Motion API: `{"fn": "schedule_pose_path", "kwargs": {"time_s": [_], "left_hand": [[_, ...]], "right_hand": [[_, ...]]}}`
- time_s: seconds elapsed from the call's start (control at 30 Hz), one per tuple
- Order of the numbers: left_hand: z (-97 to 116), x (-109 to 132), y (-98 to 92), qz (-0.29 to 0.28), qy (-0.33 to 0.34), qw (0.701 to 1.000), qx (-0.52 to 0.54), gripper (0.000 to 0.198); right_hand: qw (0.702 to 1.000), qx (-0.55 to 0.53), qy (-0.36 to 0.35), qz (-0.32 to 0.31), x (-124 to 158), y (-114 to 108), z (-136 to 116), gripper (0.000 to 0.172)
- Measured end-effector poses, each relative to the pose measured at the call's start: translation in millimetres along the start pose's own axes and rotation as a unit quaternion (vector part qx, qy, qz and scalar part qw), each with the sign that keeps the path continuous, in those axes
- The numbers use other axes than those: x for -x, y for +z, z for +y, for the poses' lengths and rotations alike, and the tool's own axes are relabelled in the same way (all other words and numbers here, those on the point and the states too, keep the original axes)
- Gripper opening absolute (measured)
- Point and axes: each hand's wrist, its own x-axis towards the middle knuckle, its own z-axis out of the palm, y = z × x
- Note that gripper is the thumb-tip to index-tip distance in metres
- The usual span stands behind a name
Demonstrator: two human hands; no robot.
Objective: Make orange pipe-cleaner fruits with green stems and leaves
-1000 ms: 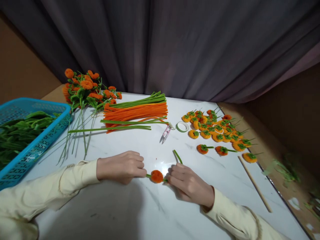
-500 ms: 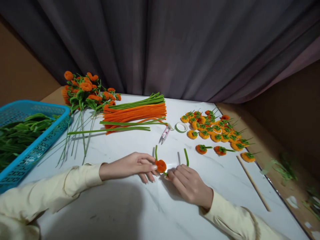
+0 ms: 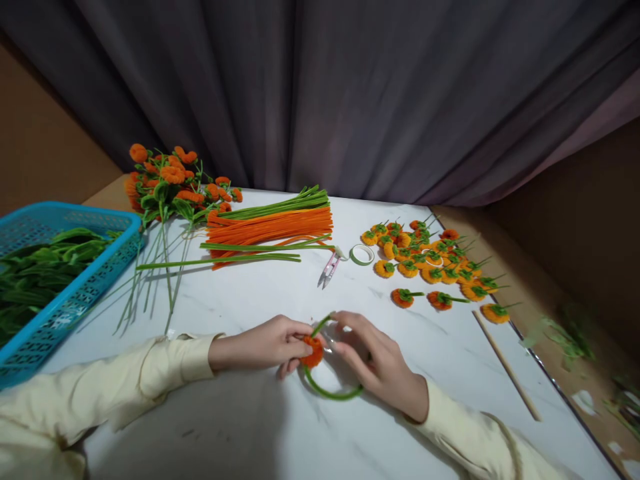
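Note:
My left hand (image 3: 285, 343) is closed on a small orange pipe-cleaner flower (image 3: 313, 352), pinching it by its left side. A green pipe cleaner (image 3: 333, 395) curves out below the flower and bends up into my right hand (image 3: 377, 357). Its other, short end sticks up from the flower to my right index fingertip. My right hand is curled around the long part, with thumb and index finger apart near the flower; its palm side is partly hidden. Beyond both hands lie pink-handled thread snips (image 3: 329, 269) and a roll of green tape (image 3: 362, 255).
Bundled orange pipe cleaners (image 3: 270, 228) and green pipe cleaners (image 3: 280, 205) lie at the back. On the left are a blue basket (image 3: 133, 227) of green leaves and a stemmed orange flower bunch (image 3: 173, 175). Several flower heads (image 3: 434, 275) and a wooden stick (image 3: 505, 365) lie right.
The flower has moved slightly left and down, and my left fingers have closed more firmly on it. My right hand has opened its pinch upward to the short end; the green pipe cleaner now bows below.

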Motion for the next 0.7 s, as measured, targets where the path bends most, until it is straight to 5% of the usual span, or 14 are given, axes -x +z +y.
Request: {"fn": "schedule_pose_path", "kwargs": {"time_s": [0.1, 0.57, 0.7], "left_hand": [[0.7, -0.6, -1.0, 0.004, 0.026, 0.998, -0.061, 0.011], [-8.7, -3.4, 0.6, 0.009, 0.015, 0.999, 0.030, 0.016], [-10.5, -3.7, -1.2, 0.004, 0.024, 0.999, 0.043, 0.021]], "right_hand": [[0.995, -0.073, 0.070, -0.026, -2.7, -0.5, 2.8, 0.020], [0.993, -0.083, 0.025, -0.075, 3.3, 8.8, 1.1, 0.022], [0.989, -0.109, 0.078, -0.063, 2.3, 8.9, 0.1, 0.022]]}}
